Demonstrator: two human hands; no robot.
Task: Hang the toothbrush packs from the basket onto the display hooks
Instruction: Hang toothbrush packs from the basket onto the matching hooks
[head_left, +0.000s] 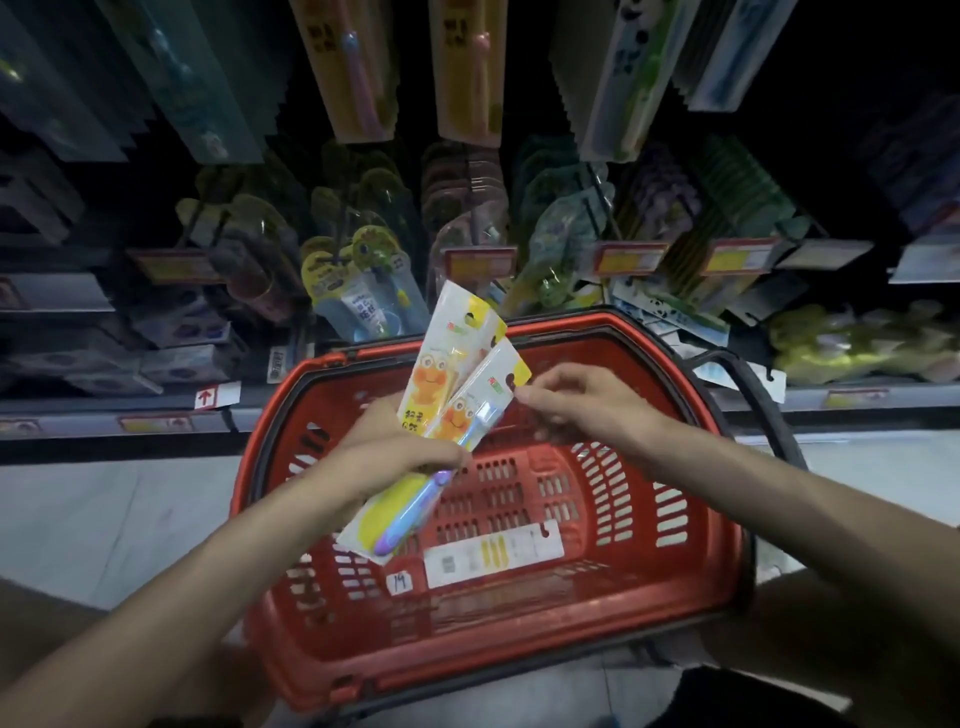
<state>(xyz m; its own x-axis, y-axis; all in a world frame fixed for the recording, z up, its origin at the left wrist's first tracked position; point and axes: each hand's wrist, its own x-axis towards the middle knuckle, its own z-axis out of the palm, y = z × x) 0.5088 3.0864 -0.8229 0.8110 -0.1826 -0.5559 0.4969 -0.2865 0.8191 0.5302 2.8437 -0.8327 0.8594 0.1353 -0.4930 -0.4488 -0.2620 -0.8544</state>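
Red plastic basket (693, 545): sits below both hands, in front of the shelving. One loose pack (493, 553) lies flat on its bottom, white back up.
Held toothbrush packs (405, 506): two, fanned above the basket. The rear pack (452, 338) points up toward the shelves, and the front pack (491, 387) overlaps it.
Handling (judged): light, thin card under a clear blister. Probably stiff along its length, bendable at the corners, with slick film. Best held by the card edge near the top, leaving the hang hole free.
Left hand (395, 452): fingers curled round the lower halves of both packs, gripping firmly.
Right hand (582, 400): thumb and forefinger pinch the front pack's top corner. The other fingers are loosely bent.
Display hooks (602, 200): above and beyond the basket, mostly loaded, well apart from the held packs.
Price tags (480, 262): clipped at the hook ends.
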